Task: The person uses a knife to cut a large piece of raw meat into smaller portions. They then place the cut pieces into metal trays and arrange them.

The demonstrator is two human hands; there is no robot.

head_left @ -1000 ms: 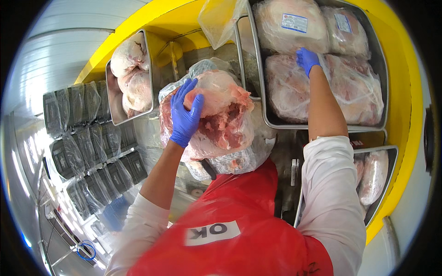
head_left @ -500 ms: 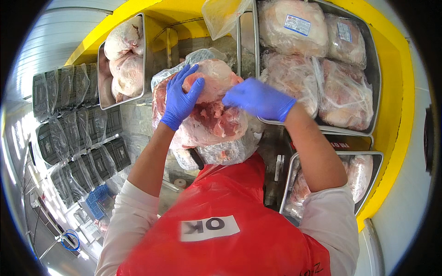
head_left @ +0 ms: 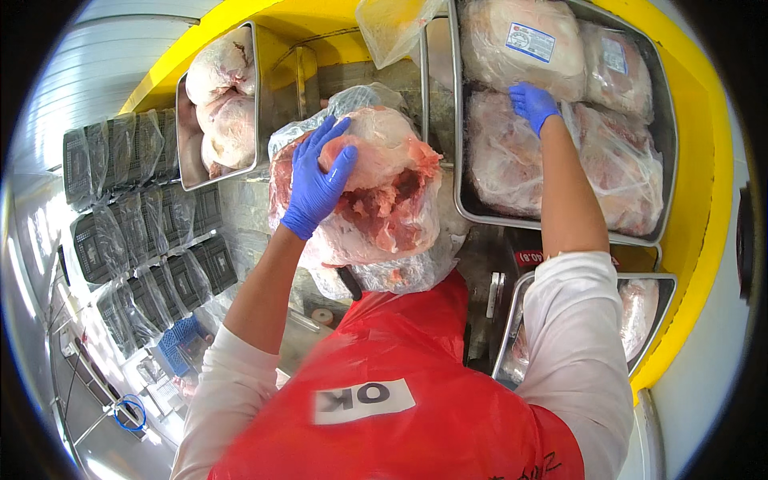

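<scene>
My left hand, in a blue glove, rests with fingers spread on a large raw cut of meat, pale fat outside and a torn red hollow on the right. Crumpled plastic wrap lies beneath it, with a black handle poking out at the front. My right hand, also gloved, reaches into the large steel tray at the upper right, its fingers apart and slightly bent on wrapped meat. That tray holds several plastic-wrapped pieces, some with labels.
A smaller tray of meat stands back left, another lower right. A yellow rim surrounds the work area. Stacked dark crates with draped plastic line the left, with a blue basket below. A clear bag sits at the back.
My right hand moved from the tray onto the large cut half a second ago and is now back over the tray. My left hand has stayed on the cut.
</scene>
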